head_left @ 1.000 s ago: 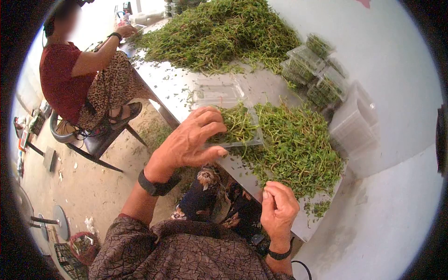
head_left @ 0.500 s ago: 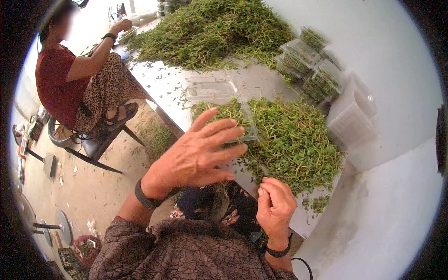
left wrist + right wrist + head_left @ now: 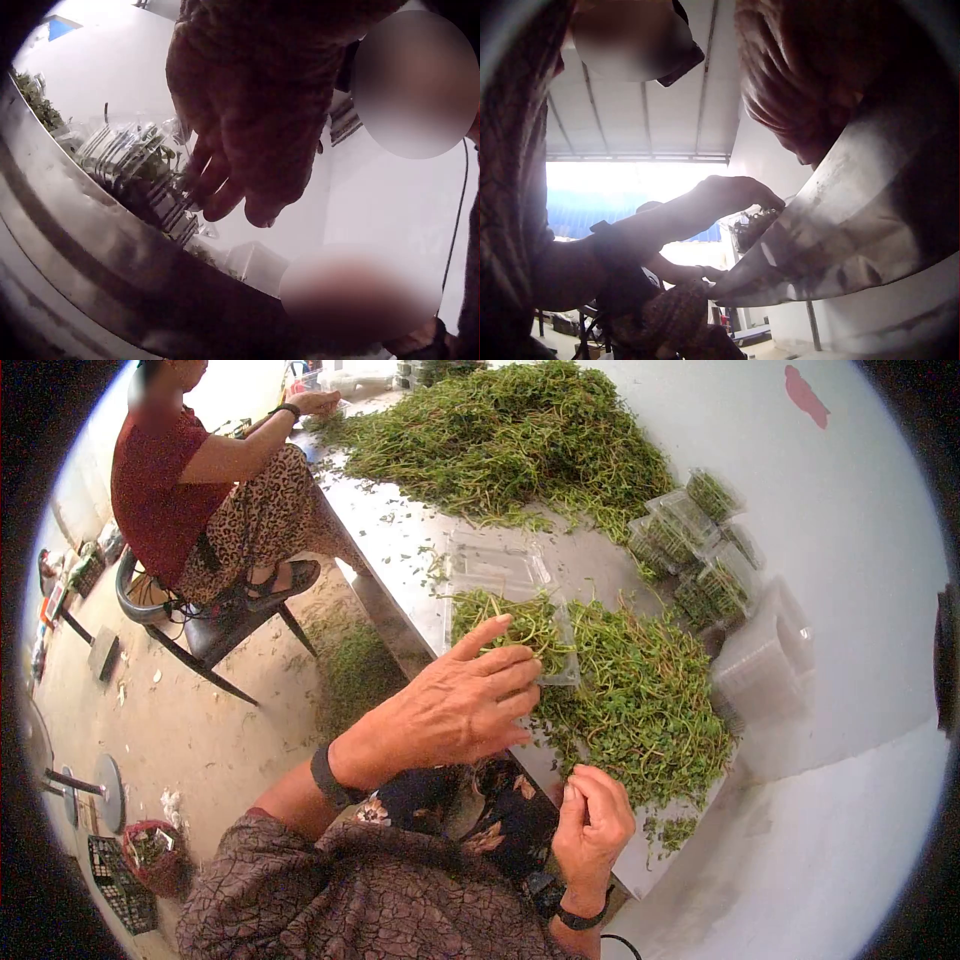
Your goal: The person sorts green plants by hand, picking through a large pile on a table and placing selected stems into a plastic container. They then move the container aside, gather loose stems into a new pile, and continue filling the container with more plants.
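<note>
In the head view my left hand [image 3: 460, 700] hovers over the near edge of a clear plastic box [image 3: 572, 660] with its lid folded back. Its fingers are loosely extended, the index finger overlapping the leafy green stems [image 3: 500, 610] inside. From the left wrist view, the same hand [image 3: 240, 127] hangs beside the box with nothing in its grasp. My right hand [image 3: 593, 820] stays at the table's front edge, fingers curled and thumb against the index finger, beside a loose pile of green stems [image 3: 640, 700]. Nothing shows between those fingertips.
A larger heap of greens [image 3: 520, 440] covers the table's far part. Filled clear boxes [image 3: 700, 560] stand stacked by the wall, next to nested empty boxes [image 3: 765, 650]. Another person [image 3: 160, 490] sits on a chair [image 3: 215, 630] at the left.
My left hand has lifted off the box's greens, its fingers straightening as it drew back toward me, then shifted slightly back over the box's edge. The right hand keeps its pose. The head view has shifted.
</note>
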Demonstrator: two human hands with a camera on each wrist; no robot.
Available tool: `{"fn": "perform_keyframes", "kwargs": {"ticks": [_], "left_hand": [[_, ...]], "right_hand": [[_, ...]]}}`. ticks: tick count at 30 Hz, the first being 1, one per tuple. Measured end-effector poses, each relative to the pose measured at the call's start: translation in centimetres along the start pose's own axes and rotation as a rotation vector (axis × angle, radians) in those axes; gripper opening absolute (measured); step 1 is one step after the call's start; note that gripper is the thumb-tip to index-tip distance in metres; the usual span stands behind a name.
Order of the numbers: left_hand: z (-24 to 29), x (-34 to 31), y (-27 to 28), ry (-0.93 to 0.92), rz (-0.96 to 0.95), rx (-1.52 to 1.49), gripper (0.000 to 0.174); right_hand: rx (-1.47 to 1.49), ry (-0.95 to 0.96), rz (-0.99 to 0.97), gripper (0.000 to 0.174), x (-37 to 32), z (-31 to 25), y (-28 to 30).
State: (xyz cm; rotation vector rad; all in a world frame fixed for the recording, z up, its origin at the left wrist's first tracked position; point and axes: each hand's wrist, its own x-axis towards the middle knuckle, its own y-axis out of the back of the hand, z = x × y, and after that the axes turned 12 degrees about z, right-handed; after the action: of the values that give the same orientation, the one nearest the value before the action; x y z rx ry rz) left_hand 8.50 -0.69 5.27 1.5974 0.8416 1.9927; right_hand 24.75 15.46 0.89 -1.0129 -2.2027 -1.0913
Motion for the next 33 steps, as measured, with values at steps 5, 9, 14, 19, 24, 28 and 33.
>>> {"fn": "perform_keyframes", "kwargs": {"ticks": [5, 9, 14, 19, 24, 28, 33], "left_hand": [[-0.2, -0.2, 0.4, 0.036, 0.036, -0.066, 0.031], [-0.5, -0.1, 0.9, 0.044, 0.026, -0.003, 0.031], [-0.6, 0.2, 1.0, 0.107, -0.054, -0.030, 0.031], [-0.4, 0.8, 1.3, 0.157, -0.032, -0.016, 0.034], [-0.6, -0.4, 2.1, 0.185, 0.132, 0.071, 0.031], [-1.1, -1.4, 2.6, 0.182, 0.194, 0.103, 0.030], [-0.8, -1.6, 2.0, 0.175, 0.180, 0.103, 0.034]], "right_hand": [[0.024, -0.018, 0.008, 0.008, 0.0, -0.3, 0.2], [0.027, -0.018, 0.011, 0.008, 0.0, -0.1, 0.1], [0.031, -0.006, 0.020, 0.013, 0.1, -0.1, 0.1], [0.031, 0.021, 0.015, 0.012, 0.0, 0.1, 0.1], [0.048, 0.016, -0.006, 0.011, -0.2, 0.0, 0.6], [0.042, 0.036, -0.008, 0.012, -0.2, 0.2, 0.7], [0.018, 0.042, -0.008, 0.013, 0.0, 0.0, 0.2]]}}
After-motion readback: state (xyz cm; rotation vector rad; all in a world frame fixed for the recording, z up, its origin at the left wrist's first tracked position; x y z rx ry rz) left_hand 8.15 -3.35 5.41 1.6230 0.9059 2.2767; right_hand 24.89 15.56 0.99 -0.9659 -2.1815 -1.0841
